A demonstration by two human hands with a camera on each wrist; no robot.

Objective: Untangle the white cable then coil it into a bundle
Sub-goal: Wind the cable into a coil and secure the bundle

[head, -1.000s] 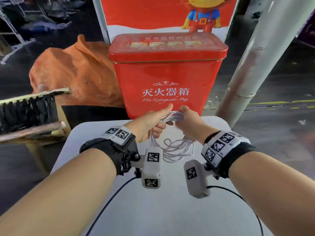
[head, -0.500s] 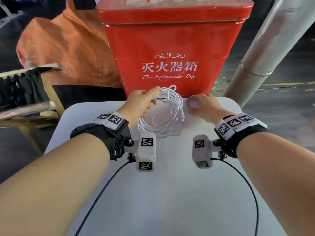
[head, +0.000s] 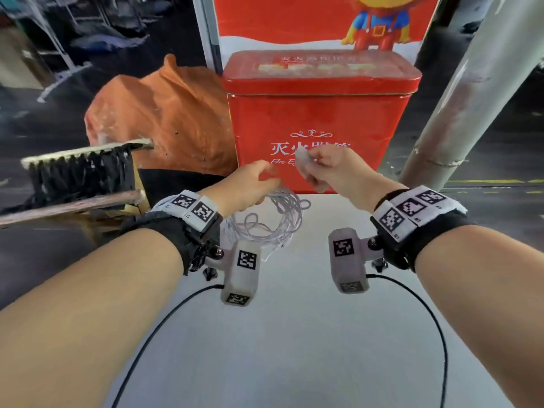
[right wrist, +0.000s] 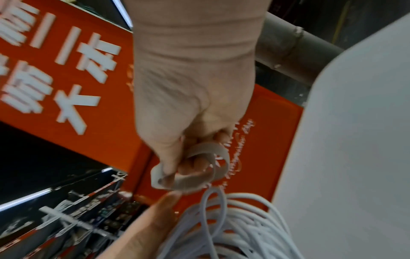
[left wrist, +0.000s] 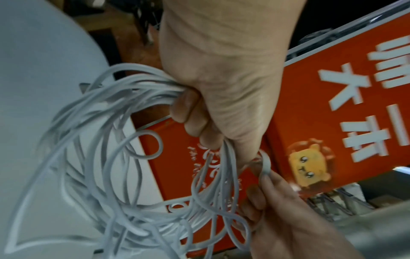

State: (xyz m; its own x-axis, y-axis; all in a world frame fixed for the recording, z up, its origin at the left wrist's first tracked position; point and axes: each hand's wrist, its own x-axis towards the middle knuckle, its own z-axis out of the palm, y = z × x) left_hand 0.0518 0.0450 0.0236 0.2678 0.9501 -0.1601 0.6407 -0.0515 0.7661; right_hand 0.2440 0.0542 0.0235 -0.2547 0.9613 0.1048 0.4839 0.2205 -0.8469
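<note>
your left hand (head: 250, 187) gripped the white cable (head: 273, 222), loops dangling below; your right hand (head: 326, 169) (just beside) pinched a strap (right wrist: 199, 168).

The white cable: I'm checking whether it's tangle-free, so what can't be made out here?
- Head view: the white cable is partly hidden behind the left hand and blurred; crossings unreadable.
- Left wrist view: the loops run off the bottom edge; no plug shows.
- Right wrist view: the flat white band held by the right hand is blurred; its join to the cable is unclear.
</note>
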